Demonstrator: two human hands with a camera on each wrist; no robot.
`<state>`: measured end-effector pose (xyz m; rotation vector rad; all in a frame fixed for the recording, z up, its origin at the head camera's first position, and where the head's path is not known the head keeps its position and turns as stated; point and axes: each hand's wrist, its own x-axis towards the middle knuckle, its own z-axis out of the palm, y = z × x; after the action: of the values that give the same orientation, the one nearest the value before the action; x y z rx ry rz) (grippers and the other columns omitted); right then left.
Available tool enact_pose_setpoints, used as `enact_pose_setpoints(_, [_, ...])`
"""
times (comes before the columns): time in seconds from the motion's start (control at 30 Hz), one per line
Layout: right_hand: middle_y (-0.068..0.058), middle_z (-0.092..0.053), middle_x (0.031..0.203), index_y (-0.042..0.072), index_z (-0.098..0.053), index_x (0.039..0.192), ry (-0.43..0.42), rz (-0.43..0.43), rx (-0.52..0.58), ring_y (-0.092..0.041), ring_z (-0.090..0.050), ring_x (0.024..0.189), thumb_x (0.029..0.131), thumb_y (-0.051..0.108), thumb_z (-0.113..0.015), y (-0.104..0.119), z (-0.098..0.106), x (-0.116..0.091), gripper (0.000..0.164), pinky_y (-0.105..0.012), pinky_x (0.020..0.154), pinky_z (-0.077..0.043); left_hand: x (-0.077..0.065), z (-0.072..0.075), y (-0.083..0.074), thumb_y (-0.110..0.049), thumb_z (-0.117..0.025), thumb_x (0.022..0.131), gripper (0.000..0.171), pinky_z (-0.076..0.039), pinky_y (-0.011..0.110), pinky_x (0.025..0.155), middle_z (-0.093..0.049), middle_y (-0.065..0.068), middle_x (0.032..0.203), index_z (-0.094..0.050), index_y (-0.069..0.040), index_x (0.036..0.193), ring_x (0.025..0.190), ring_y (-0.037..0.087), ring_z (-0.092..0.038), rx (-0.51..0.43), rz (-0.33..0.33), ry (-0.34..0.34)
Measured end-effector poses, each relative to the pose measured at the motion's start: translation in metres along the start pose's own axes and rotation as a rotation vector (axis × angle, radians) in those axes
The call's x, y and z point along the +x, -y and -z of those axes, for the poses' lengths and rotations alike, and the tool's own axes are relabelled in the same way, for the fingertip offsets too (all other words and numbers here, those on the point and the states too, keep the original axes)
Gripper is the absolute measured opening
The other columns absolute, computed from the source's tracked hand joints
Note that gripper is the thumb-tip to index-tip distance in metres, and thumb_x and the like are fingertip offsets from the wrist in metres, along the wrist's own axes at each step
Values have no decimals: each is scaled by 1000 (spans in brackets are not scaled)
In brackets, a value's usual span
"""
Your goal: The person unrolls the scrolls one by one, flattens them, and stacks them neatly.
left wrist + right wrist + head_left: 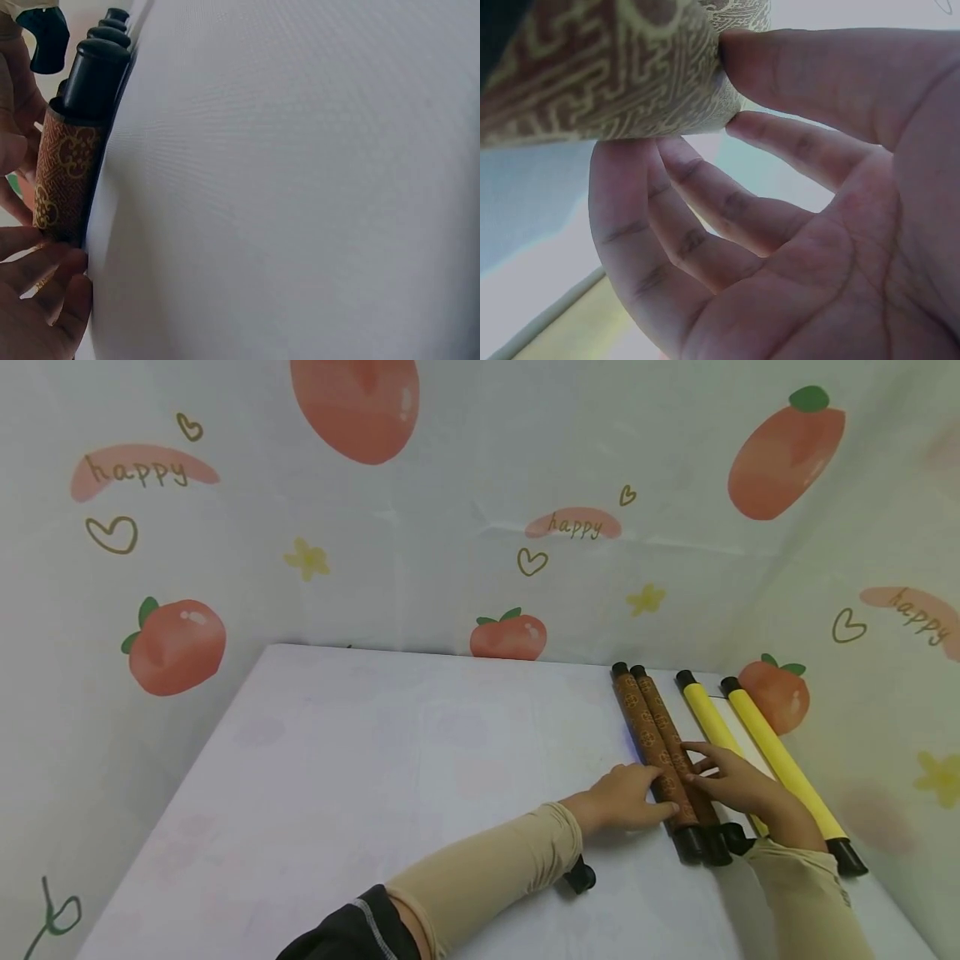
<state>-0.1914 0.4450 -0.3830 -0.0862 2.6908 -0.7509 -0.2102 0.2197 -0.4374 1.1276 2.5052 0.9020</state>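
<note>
Two brown rolled scrolls with a gold pattern and black end knobs lie side by side, the left scroll [643,727] against the right scroll [663,718]. My left hand [621,795] touches the left scroll from its left side, fingers and thumb spread along it. From the other side, my right hand [742,789] rests its fingertips on the right scroll. In the right wrist view, the fingertips and thumb [802,75] meet the patterned surface [630,75], with space between palm and scroll. The left wrist view shows the scroll's black knob [97,75] beyond the left fingers [52,292].
Two yellow rolls with black ends lie to the right, one yellow roll [708,714] partly behind my right hand, the other yellow roll [787,764] near the table's right edge. Behind the white table [375,760] hangs a peach-printed cloth [450,485]. Black devices sit at both wrists.
</note>
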Motion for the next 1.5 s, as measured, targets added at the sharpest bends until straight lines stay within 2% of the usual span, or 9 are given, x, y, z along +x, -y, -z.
enact_pose_setpoints(0.27, [-37,-61,125,-16,-31,155,-30,53,47,-42,-69,110,107,16,-63,5,-9,5,66,-44,82,-63,-6,5,7,-49,-61,103,60,-53,20,99,-71,1,136,-59,-9,148,124,12,-67,25,0,-77])
enact_pose_setpoints(0.43, [-33,-62,124,-15,-31,155,-50,42,65,-37,-70,107,107,18,-65,11,-18,5,67,-40,80,-63,-14,10,10,-52,-63,102,58,-54,19,91,-74,0,130,-63,-11,144,116,10,-70,34,23,-122])
enact_pose_setpoints(0.53, [-32,-63,124,-13,-32,156,-55,43,67,-36,-71,107,106,18,-65,17,-23,4,67,-40,79,-62,-18,11,13,-51,-64,102,54,-54,19,86,-76,-1,124,-67,-11,139,111,9,-70,16,30,-157])
enact_pose_setpoints(0.8, [-29,-64,121,-12,-34,155,-56,92,71,-33,-71,105,106,20,-66,35,-38,7,67,-39,79,-60,-29,14,30,-40,-70,100,36,-51,17,83,-76,-3,111,-74,-13,124,98,4,-67,-76,79,-271])
enact_pose_setpoints(0.9, [-29,-64,120,-13,-34,155,-48,115,80,-35,-72,106,105,19,-67,41,-42,9,68,-40,80,-61,-36,18,35,-38,-73,98,37,-49,16,79,-74,-3,107,-73,-12,124,92,3,-63,-100,82,-288])
enact_pose_setpoints(1.3, [-26,-66,116,-13,-36,154,-57,157,73,-34,-71,103,105,18,-67,63,-58,14,65,-38,76,-60,-54,34,50,-38,-73,96,53,-54,22,94,-73,4,126,-68,-8,138,114,12,-67,-116,93,-266])
enact_pose_setpoints(1.5, [-23,-67,114,-13,-37,153,-61,196,41,-34,-71,103,105,17,-67,79,-68,18,65,-38,76,-60,-68,42,60,-36,-74,92,57,-55,26,94,-72,7,126,-66,-7,141,112,15,-67,-130,115,-275])
